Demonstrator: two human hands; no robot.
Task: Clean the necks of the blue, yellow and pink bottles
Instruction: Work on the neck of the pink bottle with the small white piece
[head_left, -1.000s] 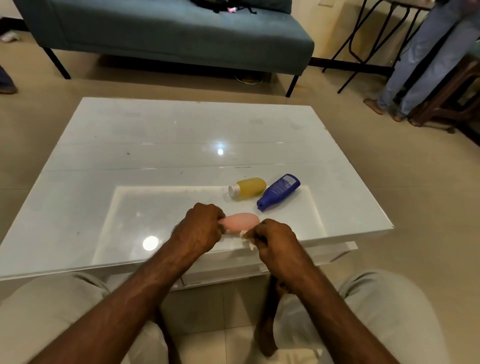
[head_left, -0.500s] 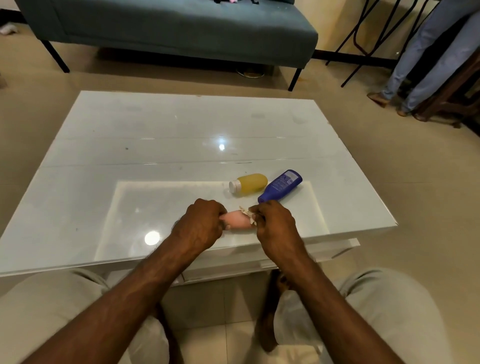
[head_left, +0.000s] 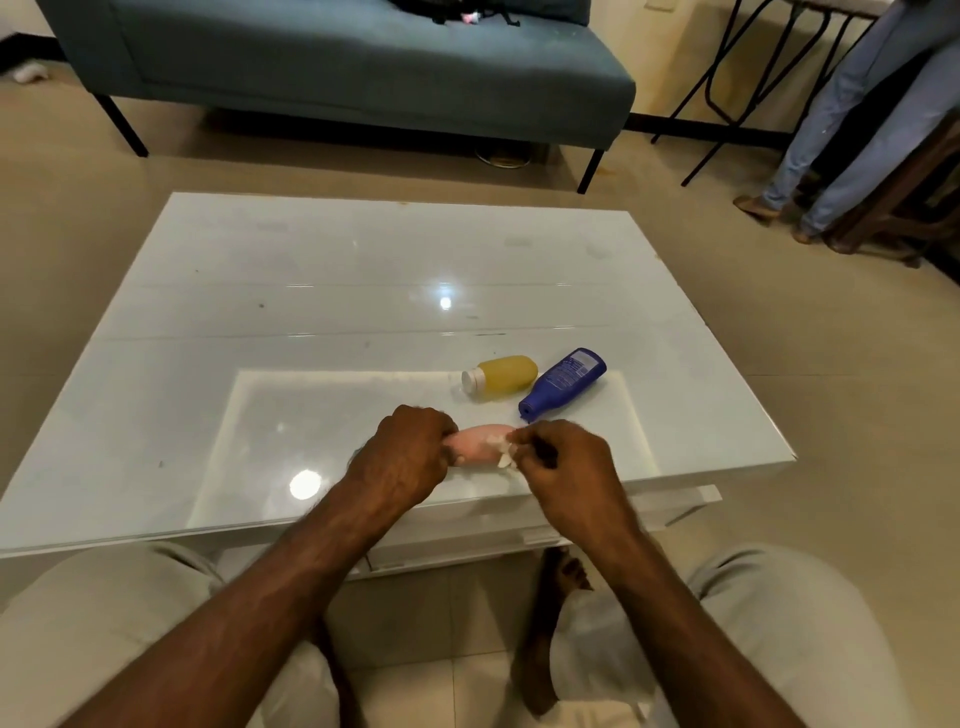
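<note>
The pink bottle (head_left: 480, 442) lies sideways just above the near edge of the white glass table (head_left: 260, 322). My left hand (head_left: 402, 460) grips its left end, hiding the neck. My right hand (head_left: 563, 467) pinches a small white tissue (head_left: 501, 452) against the bottle's right end. Behind them the yellow bottle (head_left: 506, 375) with a white cap and the blue bottle (head_left: 563, 382) lie on their sides on the table, untouched.
A teal sofa (head_left: 363, 67) stands beyond the table. A person's legs in jeans (head_left: 841, 130) and dark metal chair legs (head_left: 727, 78) are at the far right. My knees sit below the table's near edge.
My right hand with the tissue has slid along the pink bottle toward my left hand. The yellow and blue bottles have not moved on the table.
</note>
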